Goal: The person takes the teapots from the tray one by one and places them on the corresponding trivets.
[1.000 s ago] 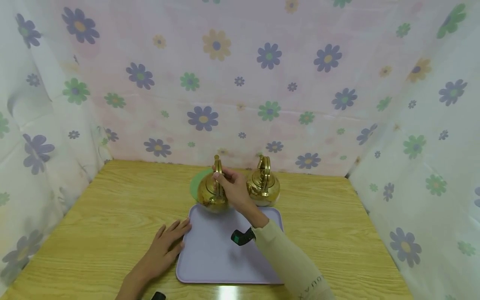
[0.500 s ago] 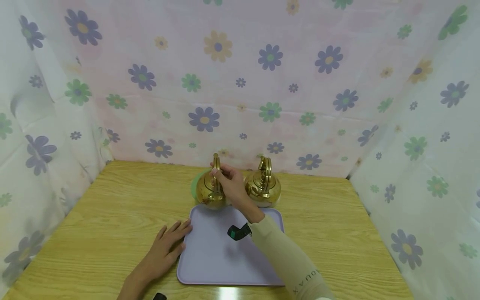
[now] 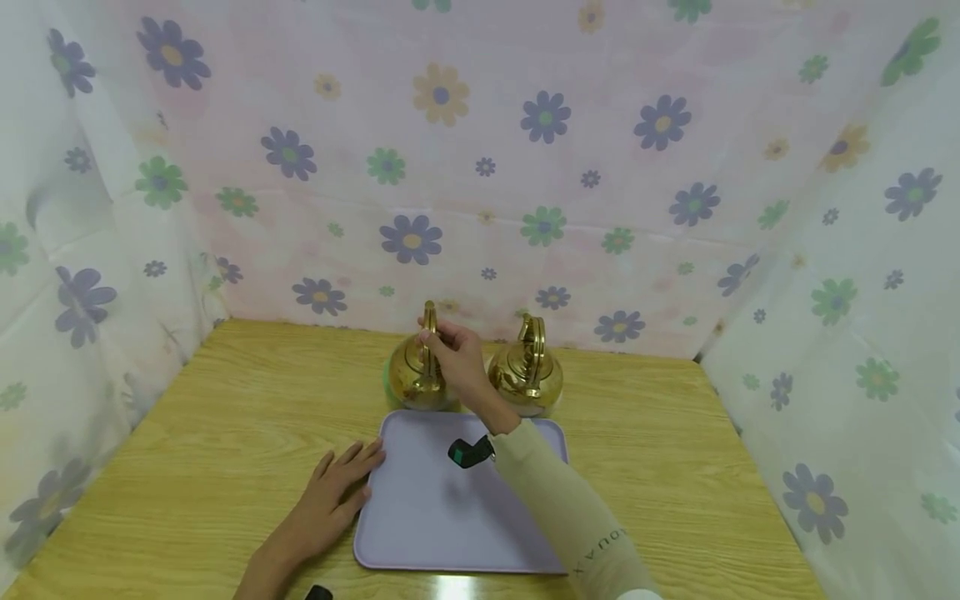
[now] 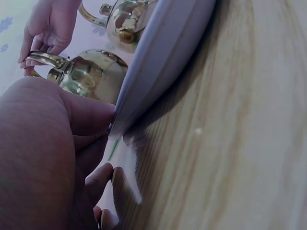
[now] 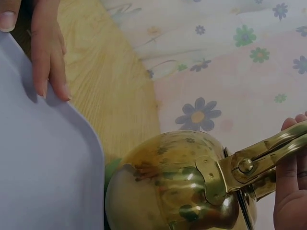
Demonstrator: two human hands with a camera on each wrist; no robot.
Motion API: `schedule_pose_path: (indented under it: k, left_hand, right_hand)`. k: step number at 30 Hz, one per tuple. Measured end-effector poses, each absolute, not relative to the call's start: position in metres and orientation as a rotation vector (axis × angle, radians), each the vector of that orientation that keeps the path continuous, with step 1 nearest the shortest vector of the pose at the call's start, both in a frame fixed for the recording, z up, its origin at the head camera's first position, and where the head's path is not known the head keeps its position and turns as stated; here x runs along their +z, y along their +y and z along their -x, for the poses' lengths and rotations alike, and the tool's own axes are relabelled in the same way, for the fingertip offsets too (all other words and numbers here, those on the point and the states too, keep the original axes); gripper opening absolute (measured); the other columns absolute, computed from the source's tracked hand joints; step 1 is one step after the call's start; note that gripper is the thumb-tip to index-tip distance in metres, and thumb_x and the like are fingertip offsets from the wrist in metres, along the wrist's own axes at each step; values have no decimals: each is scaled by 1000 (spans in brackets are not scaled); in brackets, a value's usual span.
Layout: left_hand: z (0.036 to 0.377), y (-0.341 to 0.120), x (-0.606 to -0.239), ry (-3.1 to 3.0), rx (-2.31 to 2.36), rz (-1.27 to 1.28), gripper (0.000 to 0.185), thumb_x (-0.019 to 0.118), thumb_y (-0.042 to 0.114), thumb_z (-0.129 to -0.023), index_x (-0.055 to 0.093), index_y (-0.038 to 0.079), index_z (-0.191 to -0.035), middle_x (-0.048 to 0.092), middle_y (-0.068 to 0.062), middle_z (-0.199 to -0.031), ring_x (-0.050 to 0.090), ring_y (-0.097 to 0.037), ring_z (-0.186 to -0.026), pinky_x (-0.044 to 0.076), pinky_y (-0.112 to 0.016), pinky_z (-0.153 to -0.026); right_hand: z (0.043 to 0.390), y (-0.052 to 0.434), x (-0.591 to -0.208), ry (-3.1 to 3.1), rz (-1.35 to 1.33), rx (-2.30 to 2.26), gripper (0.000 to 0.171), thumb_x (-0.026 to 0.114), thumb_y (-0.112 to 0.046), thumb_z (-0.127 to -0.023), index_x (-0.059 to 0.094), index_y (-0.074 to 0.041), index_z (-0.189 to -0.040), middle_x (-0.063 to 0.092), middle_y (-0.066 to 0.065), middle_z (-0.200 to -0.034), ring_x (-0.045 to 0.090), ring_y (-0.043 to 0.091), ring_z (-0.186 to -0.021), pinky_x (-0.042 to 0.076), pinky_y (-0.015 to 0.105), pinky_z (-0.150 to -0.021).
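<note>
Two gold kettles stand at the back of the wooden table. My right hand (image 3: pixel 450 346) grips the upright handle (image 3: pixel 429 321) of the left kettle (image 3: pixel 412 379), which is over a green mat (image 3: pixel 387 382) just behind the lavender tray (image 3: pixel 442 508). Whether it rests on the mat I cannot tell. The right kettle (image 3: pixel 527 373) stands free beside it. My left hand (image 3: pixel 339 490) lies flat on the table, fingertips on the tray's left edge. The right wrist view shows the held kettle (image 5: pixel 172 187), its handle (image 5: pixel 259 160) and the tray (image 5: pixel 43 167).
Flowered cloth walls close the table (image 3: pixel 225 400) at the back and both sides. Bare wood lies left and right of the tray. A small black device (image 3: pixel 468 452) sits on my right wrist above the tray.
My right hand has carried the left kettle back from the tray's far edge to over the green mat, which is now mostly covered. The left hand has stayed put.
</note>
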State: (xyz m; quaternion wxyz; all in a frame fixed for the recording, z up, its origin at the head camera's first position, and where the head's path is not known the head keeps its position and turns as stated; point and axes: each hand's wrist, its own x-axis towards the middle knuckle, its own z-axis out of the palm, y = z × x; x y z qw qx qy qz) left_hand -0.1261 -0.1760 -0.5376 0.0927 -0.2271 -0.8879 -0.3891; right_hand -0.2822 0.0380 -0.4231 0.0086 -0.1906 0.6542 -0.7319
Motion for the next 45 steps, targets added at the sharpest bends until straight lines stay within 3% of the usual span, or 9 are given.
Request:
schedule_pose_path:
  k: [8, 15, 22, 30, 40, 45]
  left_hand:
    - [129, -175, -539, -2636, -1147, 686, 43, 61, 12, -99, 60, 7, -142, 52, -14, -152, 40, -51, -140, 17, -71, -110]
    - [128, -174, -538, -2620, -1140, 692, 43, 62, 11, -98, 61, 7, -141, 52, -13, -152, 41, -51, -139, 18, -71, -110]
    - [128, -174, -538, -2623, -1149, 690, 43, 62, 10, -98, 61, 6, -141, 52, -14, -152, 41, -51, -139, 19, -73, -109]
    - [127, -176, -539, -2605, -1148, 681, 43, 63, 9, -97, 62, 6, -140, 53, -13, -151, 42, -51, -138, 18, -72, -109]
    - [129, -173, -540, -2606, -1152, 683, 43, 63, 8, -97, 61, 6, -140, 53, -14, -151, 42, -51, -139, 18, -72, -109]
    - [127, -176, -541, -2619, -1158, 665, 43, 63, 8, -97, 61, 5, -140, 52, -14, -152, 41, -51, -139, 17, -72, -111]
  right_hand:
    - [290, 35, -424, 2025, 494, -2338, 30, 55, -2, -104, 64, 6, -131, 62, 41, -112, 68, 27, -83, 58, 22, -70]
    - [293, 34, -427, 2021, 472, -2343, 31, 56, -3, -103, 63, 8, -131, 61, 42, -116, 63, 51, -97, 58, 20, -70]
    - [297, 34, -430, 2002, 459, -2361, 31, 56, -4, -104, 64, 7, -131, 62, 39, -113, 67, 25, -82, 57, 20, -69]
    - [300, 35, -434, 1950, 505, -2325, 33, 58, -8, -104, 63, 3, -135, 62, 38, -117, 68, 31, -84, 61, 30, -74]
    - [304, 39, -438, 1765, 394, -2369, 35, 55, -12, -106, 61, 1, -138, 69, 7, -98, 67, 14, -77, 60, 28, -74]
    - [301, 34, -438, 1721, 344, -2386, 36, 55, -14, -106, 60, 2, -138, 70, 3, -98, 67, 14, -77, 59, 28, -74]
